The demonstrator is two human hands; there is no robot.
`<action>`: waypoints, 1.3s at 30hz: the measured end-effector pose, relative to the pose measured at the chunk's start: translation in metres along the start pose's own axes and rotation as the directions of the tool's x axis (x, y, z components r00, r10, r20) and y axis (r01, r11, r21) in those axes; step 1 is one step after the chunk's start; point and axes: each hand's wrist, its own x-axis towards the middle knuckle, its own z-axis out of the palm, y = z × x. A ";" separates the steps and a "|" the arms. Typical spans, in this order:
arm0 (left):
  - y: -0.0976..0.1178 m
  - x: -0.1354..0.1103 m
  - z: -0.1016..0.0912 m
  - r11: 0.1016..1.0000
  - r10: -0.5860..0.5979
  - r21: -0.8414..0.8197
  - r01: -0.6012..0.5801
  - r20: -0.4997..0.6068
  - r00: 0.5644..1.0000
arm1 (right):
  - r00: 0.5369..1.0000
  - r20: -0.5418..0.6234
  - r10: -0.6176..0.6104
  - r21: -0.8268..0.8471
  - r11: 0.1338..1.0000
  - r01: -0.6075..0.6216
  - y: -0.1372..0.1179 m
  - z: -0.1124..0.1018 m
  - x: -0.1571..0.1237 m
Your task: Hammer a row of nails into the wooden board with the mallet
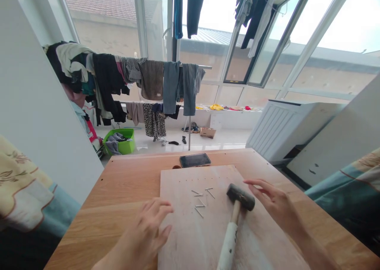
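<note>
A pale wooden board [190, 238] lies on a wooden table [124, 187]. Several loose nails [202, 200] lie scattered near the board's middle. A black-headed mallet [234, 218] with a white handle rests on the board, head away from me. My left hand [145, 234] hovers open over the board's left edge, fingers spread, holding nothing. My right hand [274, 204] is open just right of the mallet head, fingers stretched toward it, apparently not gripping it.
A dark phone [195, 160] lies on the table beyond the board. Past the table stand a loaded clothes rack [133, 80], a green basket [120, 141] and a white ribbed cabinet [282, 127]. White panels flank both sides; patterned cloth lies at both edges.
</note>
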 end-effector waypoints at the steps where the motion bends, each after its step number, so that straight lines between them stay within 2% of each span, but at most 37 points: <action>1: -0.003 -0.016 0.007 0.998 0.021 0.059 -0.019 -0.043 0.999 | 0.998 -0.029 0.052 -0.086 0.995 -0.054 0.016 -0.004 -0.010; 3: -0.011 -0.042 0.022 0.982 0.138 0.145 -0.122 -0.106 0.985 | 0.995 -0.053 0.083 -0.221 0.971 -0.093 0.044 -0.007 -0.031; 5: -0.015 -0.058 0.033 0.960 0.224 0.204 -0.191 -0.150 0.963 | 0.993 -0.024 0.117 -0.271 0.955 -0.120 0.063 -0.002 -0.048; 7: -0.012 -0.064 0.037 0.947 0.238 0.256 -0.194 -0.154 0.959 | 0.990 -0.016 0.142 -0.291 0.946 -0.140 0.070 0.003 -0.060; 10: 0.003 -0.065 0.029 0.937 0.155 0.332 -0.107 -0.121 0.981 | 0.978 -0.021 0.206 -0.288 0.936 -0.204 0.070 0.006 -0.066; 12: 0.011 -0.070 0.021 0.927 0.082 0.374 -0.025 -0.137 0.987 | 0.976 0.019 0.218 -0.235 0.950 -0.208 0.067 0.007 -0.068; 14: 0.010 -0.081 0.014 0.907 0.018 0.416 0.065 -0.194 0.981 | 0.982 0.085 0.171 -0.150 0.976 -0.157 0.062 0.013 -0.071; 16: 0.001 -0.101 0.007 0.872 -0.063 0.454 0.181 -0.264 0.963 | 0.983 0.159 0.093 -0.063 0.994 -0.084 0.049 0.025 -0.076; 19: -0.023 -0.138 -0.010 0.802 -0.215 0.458 0.384 -0.379 0.900 | 0.963 0.266 -0.051 0.063 0.997 0.035 0.014 0.053 -0.085; 21: -0.038 -0.160 -0.025 0.767 -0.338 0.404 0.498 -0.405 0.849 | 0.934 0.326 -0.145 0.148 0.984 0.101 -0.014 0.073 -0.088; 24: -0.052 -0.180 -0.045 0.718 -0.496 0.291 0.633 -0.425 0.757 | 0.899 0.380 -0.217 0.246 0.961 0.127 -0.045 0.096 -0.086; 28: -0.060 -0.183 -0.058 0.637 -0.592 0.201 0.744 -0.491 0.640 | 0.862 0.416 -0.289 0.307 0.937 0.166 -0.051 0.115 -0.087; 32: -0.058 -0.178 -0.059 0.602 -0.635 0.132 0.787 -0.517 0.573 | 0.817 0.423 -0.393 0.314 0.909 0.275 -0.039 0.121 -0.094; 34: -0.052 -0.177 -0.057 0.607 -0.646 0.102 0.788 -0.514 0.564 | 0.810 0.429 -0.400 0.294 0.910 0.294 -0.035 0.117 -0.096; 36: -0.041 -0.175 -0.051 0.637 -0.636 0.079 0.767 -0.507 0.581 | 0.821 0.434 -0.371 0.239 0.926 0.293 -0.029 0.106 -0.095; 39: -0.017 -0.166 -0.034 0.728 -0.563 0.102 0.677 -0.474 0.677 | 0.865 0.384 -0.325 0.138 0.946 0.294 -0.010 0.082 -0.092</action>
